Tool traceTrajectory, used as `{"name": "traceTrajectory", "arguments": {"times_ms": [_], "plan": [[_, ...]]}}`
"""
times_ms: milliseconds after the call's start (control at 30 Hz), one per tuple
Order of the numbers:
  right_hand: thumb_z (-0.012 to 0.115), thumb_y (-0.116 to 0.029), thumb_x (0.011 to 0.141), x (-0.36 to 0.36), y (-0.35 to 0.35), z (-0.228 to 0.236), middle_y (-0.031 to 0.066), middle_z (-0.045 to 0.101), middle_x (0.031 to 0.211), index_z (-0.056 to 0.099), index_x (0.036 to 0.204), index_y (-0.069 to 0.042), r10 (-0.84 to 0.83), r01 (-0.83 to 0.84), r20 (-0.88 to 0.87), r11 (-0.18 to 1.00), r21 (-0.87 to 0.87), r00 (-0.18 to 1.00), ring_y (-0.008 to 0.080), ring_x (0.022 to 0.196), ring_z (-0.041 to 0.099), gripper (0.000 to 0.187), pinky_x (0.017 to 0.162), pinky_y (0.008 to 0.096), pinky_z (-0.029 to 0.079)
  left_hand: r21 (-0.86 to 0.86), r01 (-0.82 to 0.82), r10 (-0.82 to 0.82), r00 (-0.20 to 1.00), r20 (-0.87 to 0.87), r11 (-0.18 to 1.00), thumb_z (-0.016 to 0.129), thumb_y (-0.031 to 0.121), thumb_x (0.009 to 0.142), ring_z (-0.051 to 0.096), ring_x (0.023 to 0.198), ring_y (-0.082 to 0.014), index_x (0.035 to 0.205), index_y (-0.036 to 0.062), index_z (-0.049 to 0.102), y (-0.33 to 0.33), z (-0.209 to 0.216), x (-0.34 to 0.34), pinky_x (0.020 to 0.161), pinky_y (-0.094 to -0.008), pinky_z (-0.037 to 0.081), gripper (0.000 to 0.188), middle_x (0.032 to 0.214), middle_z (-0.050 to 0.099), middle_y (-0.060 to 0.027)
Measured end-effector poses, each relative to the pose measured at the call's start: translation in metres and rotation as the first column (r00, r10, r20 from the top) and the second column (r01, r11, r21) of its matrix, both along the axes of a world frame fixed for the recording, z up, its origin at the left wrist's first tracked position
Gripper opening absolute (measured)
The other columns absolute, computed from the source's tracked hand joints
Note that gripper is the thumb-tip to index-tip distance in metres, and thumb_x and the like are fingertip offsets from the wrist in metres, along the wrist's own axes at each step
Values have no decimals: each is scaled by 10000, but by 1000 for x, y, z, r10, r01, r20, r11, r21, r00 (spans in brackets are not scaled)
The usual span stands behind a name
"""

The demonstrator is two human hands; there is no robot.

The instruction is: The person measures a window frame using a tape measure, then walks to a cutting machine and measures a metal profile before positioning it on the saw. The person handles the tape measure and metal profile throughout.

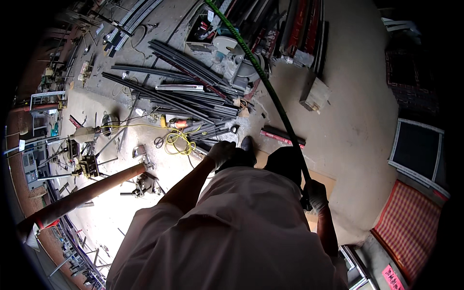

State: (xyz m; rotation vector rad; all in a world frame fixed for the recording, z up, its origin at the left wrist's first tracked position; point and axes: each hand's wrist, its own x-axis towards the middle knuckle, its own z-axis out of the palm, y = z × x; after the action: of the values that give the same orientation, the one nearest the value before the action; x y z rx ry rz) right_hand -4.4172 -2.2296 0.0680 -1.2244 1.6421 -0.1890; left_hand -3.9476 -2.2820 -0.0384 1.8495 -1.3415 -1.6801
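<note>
My right hand, in a pale glove, is closed around the lower end of a long, slim, dark rod. The rod rises from beside my right leg and leaves the picture at the top. Its upper length looks green and ridged, while the lower part is nearly black. My left hand, also gloved, is beside my left leg, close to a heap of dark metal bars. Its fingers are too dark and hidden for me to make out how they are held.
Long dark metal profiles lie across the floor ahead. A chop saw stands behind them. Left of my feet are a yellow cable and an orange power tool. A thick brown post slants at left. Red-wrapped profiles lie far ahead.
</note>
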Motion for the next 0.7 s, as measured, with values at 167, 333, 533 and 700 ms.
{"name": "traceTrajectory", "arguments": {"times_ms": [167, 333, 533, 700], "plan": [[477, -391, 1048, -35, -115, 3, 48, 604, 589, 607, 697, -44, -196, 193, 52, 979, 61, 979, 149, 540, 575, 510, 551, 331, 457, 227, -429, 441, 898, 1, 874, 577, 394, 989, 581, 621, -125, 909, 55, 666, -72, 21, 0, 582, -293, 468, 360, 748, 643, -30], [487, -482, 1045, -46, -257, -3, 0, 535, 562, 551, 677, -86, -264, 253, 127, 963, 94, 956, 118, 472, 519, 544, 489, 293, 441, 214, -646, 652, 757, 52, 733, 539, 394, 999, 567, 608, -111, 882, 81, 646, -115, 15, 4, 543, -274, 440, 351, 751, 642, -7], [504, -471, 1037, -78, -446, -48, 12, 532, 585, 558, 708, -82, -270, 247, 164, 958, 147, 949, 129, 520, 534, 513, 539, 299, 472, 247, -823, 822, 552, 137, 512, 582, 343, 992, 568, 591, -103, 863, 73, 668, -171, -7, -58, 545, -272, 442, 312, 697, 619, -5], [482, -401, 1053, -98, -590, -47, 6, 532, 597, 540, 701, -81, -120, 92, 191, 984, 149, 974, 119, 511, 499, 480, 526, 305, 431, 173, -576, 501, 797, 338, 799, 580, 416, 969, 680, 888, -269, 1113, 1, 691, -207, -18, -161, 823, -384, 530, 453, 950, 724, -143]]}}
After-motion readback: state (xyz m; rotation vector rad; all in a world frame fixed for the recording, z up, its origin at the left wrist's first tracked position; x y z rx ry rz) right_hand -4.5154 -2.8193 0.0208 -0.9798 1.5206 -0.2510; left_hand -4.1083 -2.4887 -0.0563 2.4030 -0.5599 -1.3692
